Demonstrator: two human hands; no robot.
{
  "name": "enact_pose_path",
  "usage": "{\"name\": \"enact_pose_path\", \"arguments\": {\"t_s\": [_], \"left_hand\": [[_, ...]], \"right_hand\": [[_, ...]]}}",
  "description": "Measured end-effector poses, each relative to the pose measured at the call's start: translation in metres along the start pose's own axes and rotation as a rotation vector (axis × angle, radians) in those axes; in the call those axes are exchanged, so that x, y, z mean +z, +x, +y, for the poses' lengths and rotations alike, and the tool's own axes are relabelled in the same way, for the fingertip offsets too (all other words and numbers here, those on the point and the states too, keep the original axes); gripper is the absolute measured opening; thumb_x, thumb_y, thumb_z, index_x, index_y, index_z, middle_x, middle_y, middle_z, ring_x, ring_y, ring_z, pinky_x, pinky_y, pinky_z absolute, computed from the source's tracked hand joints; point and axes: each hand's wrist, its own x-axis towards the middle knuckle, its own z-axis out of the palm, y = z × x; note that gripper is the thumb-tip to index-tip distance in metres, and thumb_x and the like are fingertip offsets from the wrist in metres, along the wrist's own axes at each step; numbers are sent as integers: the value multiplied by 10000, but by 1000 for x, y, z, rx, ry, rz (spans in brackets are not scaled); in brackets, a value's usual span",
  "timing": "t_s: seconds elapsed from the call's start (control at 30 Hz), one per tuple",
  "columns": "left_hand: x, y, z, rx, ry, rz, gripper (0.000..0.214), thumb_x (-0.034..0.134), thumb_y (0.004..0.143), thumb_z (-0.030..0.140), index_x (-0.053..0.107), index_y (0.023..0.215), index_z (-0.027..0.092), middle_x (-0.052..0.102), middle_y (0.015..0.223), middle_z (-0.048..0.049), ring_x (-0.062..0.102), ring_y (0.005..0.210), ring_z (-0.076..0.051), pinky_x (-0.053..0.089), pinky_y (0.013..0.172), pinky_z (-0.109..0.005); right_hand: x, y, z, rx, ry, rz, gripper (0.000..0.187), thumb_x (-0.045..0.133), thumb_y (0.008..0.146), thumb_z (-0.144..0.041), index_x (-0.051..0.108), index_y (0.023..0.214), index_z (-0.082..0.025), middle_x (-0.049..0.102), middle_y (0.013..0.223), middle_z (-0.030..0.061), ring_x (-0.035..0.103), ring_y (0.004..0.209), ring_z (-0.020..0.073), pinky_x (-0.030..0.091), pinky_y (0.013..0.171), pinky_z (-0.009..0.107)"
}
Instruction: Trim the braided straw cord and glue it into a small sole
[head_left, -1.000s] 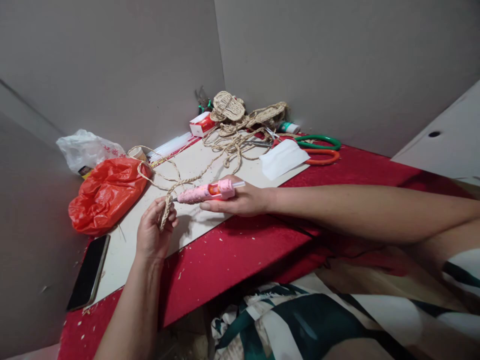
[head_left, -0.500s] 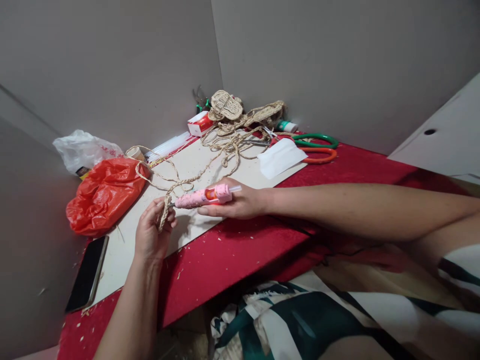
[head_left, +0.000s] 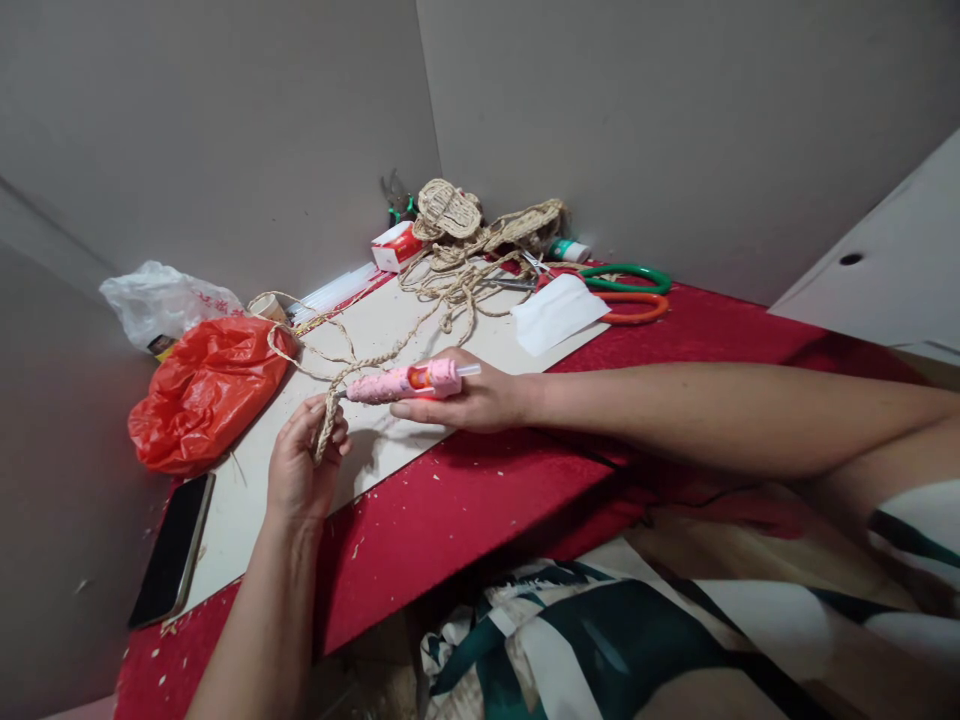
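Note:
My left hand point(head_left: 306, 455) is closed on a folded end of braided straw rope point(head_left: 325, 432), which stands up between the fingers. A pink hot glue gun point(head_left: 390, 385) is gripped in my right hand point(head_left: 480, 395), with a clear glue stick point(head_left: 470, 370) poking out of its back. Its metal nozzle points left and meets, or nearly meets, the rope by my left fingertips. From there the rope trails back over a pale board point(head_left: 397, 440) to a tangled heap of the same braid point(head_left: 457, 285). My right fingers are partly hidden behind the gun.
A red plastic bag point(head_left: 210, 390), a clear bag point(head_left: 169, 300) and a phone point(head_left: 172, 550) lie on the left. At the back are pliers point(head_left: 399, 200), a red-and-white box point(head_left: 395, 247), glue sticks point(head_left: 341, 290) and woven straw pieces point(head_left: 448, 208). Scissors point(head_left: 630, 280) and white paper point(head_left: 559, 315) lie at right.
The view has shifted very slightly. The glue gun's nozzle has risen a little along the rope, while both hands keep their hold.

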Motion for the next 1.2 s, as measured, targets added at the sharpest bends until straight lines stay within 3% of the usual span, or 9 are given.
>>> {"name": "enact_pose_path", "arguments": {"t_s": [0.2,0.33,0.47,0.57,0.77,0.93,1.1,1.2], "left_hand": [[1,0,0,1,-7,0,152,707,653,186,655,782,124,527,618,22,461,491,-63,382,423,-164],[1,1,0,-5,-7,4,151,709,657,189,660,785,126,535,612,22,465,487,-63,386,424,-164],[0,0,0,0,9,9,161,710,658,200,661,795,130,542,631,23,470,494,-62,398,442,-167],[-1,-1,2,7,14,7,186,715,649,224,654,799,132,533,639,27,461,490,-58,395,449,-169],[-3,-5,10,63,1,-33,180,735,657,209,619,781,148,468,619,53,386,482,-44,354,462,-161],[-9,-8,11,254,122,48,178,744,688,228,641,818,165,485,637,43,407,522,-62,365,491,-179],[-11,-13,11,464,331,143,162,730,747,283,660,856,187,537,702,24,435,568,-80,393,530,-195],[-9,-14,11,536,393,172,168,733,748,291,657,863,195,557,725,16,451,582,-89,398,532,-198]], "right_hand": [[1,-1,3,-52,-75,-6,327,476,915,-282,659,1170,-189,689,1103,39,584,1142,120,390,1037,212],[3,-2,7,-96,-146,-13,330,456,929,-313,652,1132,-142,693,992,54,632,940,113,464,868,194],[6,-2,15,-173,-273,-6,324,447,933,-366,659,857,-133,607,688,15,530,608,81,414,606,180],[7,-2,19,-219,-363,-43,352,450,924,-393,580,707,-148,537,611,1,447,539,81,348,544,203],[0,-5,25,-90,-536,-163,306,527,838,-430,546,693,-162,597,656,27,491,562,112,300,531,235],[-9,-12,19,65,-809,-320,164,540,801,-306,613,794,-159,645,744,68,549,615,163,305,554,272],[-24,-16,-5,141,-834,-459,365,677,714,-473,656,872,-145,644,877,108,602,763,224,408,633,305],[-32,-5,-22,54,-718,-343,375,649,778,-439,652,1019,-152,652,998,109,619,892,225,465,742,323]]}}
